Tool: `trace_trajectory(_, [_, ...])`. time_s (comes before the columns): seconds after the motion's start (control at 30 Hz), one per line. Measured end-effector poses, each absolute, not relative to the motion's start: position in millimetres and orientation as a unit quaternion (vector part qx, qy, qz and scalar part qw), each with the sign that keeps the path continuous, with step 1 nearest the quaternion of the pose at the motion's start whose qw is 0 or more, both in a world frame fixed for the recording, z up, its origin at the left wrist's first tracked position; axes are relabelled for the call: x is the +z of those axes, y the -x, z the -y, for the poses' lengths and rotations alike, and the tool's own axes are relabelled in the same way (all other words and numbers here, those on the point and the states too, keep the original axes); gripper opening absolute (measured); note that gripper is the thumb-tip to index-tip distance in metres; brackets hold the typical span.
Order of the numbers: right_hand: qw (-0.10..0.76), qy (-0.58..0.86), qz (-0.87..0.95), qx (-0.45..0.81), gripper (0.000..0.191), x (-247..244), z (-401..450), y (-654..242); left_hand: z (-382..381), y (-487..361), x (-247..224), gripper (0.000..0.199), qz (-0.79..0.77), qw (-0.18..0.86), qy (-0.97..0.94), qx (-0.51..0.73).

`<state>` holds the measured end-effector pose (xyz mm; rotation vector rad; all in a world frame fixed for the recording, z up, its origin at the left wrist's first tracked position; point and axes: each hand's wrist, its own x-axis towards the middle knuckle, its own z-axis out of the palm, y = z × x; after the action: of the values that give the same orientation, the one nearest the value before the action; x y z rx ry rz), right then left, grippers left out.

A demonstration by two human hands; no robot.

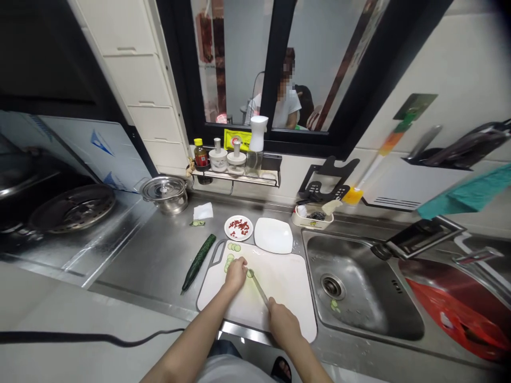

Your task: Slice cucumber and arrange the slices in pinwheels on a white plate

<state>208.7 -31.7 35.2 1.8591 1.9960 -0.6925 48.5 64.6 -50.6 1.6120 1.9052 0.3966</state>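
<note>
My right hand [284, 323] grips a knife [260, 290] by its handle, the blade slanting up and left over the white cutting board [291, 290]. At the blade's tip lies a round cucumber slice [250, 273]. Just left of it, my left hand [236, 274] rests over the board with curled fingers; what they hold, if anything, is hidden. More cucumber slices [229, 259] lie beside the left hand, and several sit near the board's top edge [234, 247]. A whole cucumber [198, 263] lies on the counter left of the board.
Behind the board stand a plate of chopped red pieces [227, 227] and a white plate [273, 235]. The sink [359, 298] is at right, with green scraps [334, 305] inside. A lidded pot [164, 194] stands back left. Beyond the window sits a person [285, 109].
</note>
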Motion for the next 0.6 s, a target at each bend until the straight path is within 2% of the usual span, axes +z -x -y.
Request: trace_trajectory(0.6, [0.165, -0.643, -0.706, -0.246, 0.04, 32.7, 30.1, -210.5, -65.5, -45.5, -50.9, 0.026, -0.713, 0.308, -0.612, 0.148])
